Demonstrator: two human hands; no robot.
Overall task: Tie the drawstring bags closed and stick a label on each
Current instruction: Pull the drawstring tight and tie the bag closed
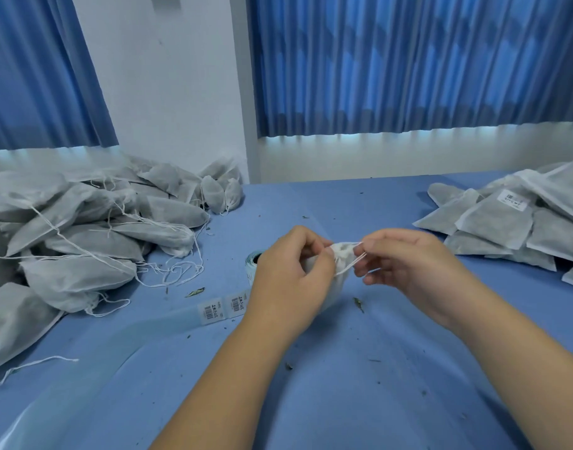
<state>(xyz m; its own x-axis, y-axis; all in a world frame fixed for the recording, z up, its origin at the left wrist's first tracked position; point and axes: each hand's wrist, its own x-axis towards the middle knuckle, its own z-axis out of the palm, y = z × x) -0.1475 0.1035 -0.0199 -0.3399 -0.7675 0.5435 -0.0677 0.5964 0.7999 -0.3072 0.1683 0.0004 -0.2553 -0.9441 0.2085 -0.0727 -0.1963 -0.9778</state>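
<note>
A small white drawstring bag [342, 254] is held above the middle of the blue table. My left hand [288, 277] grips its gathered neck and hides most of its body. My right hand [412, 264] pinches the white drawstring [351, 264] just right of the neck, and the cord runs taut between the two hands. A strip of backing paper with two barcode labels [221, 306] lies on the table left of my left hand. It runs from a label roll [253, 259] that is partly hidden behind that hand.
A large heap of untied grey-white bags [83, 235] with loose strings fills the left side. A stack of flat bags [519, 225], one showing a label, sits at the right. The blue table cover [360, 368] carries scattered dried herb bits. Blue curtains hang behind.
</note>
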